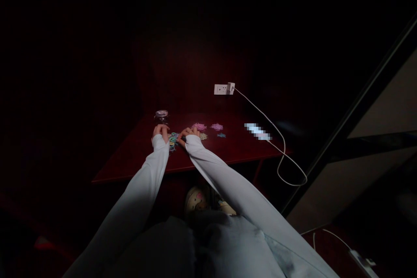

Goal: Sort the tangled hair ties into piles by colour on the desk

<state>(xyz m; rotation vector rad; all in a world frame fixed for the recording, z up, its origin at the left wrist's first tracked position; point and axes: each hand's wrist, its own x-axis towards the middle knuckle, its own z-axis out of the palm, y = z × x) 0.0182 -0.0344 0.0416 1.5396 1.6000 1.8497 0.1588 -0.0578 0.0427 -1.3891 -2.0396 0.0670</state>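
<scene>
A loose pile of mixed small bands [173,136], green, yellow, blue and purple, lies on the dark red table between my hands; they look like small elastic hair bands. My left hand [160,130] rests at the pile's left side, its fingers loosely bent and apart, with nothing seen in them. At the right side of the pile is my right hand [188,133], fingers bent and drawn together; what they pinch is too small to make out. Just beyond it are a pink pile [199,127] and a pale yellow pile [203,137], partly covered by the hand.
Farther right sit a purple pile [216,127] and a teal pile [221,135]. A round clear container [161,115] stands behind my left hand. A blurred-out bright device [258,131] lies at the table's right, its white cable [260,110] running to a wall socket [221,89].
</scene>
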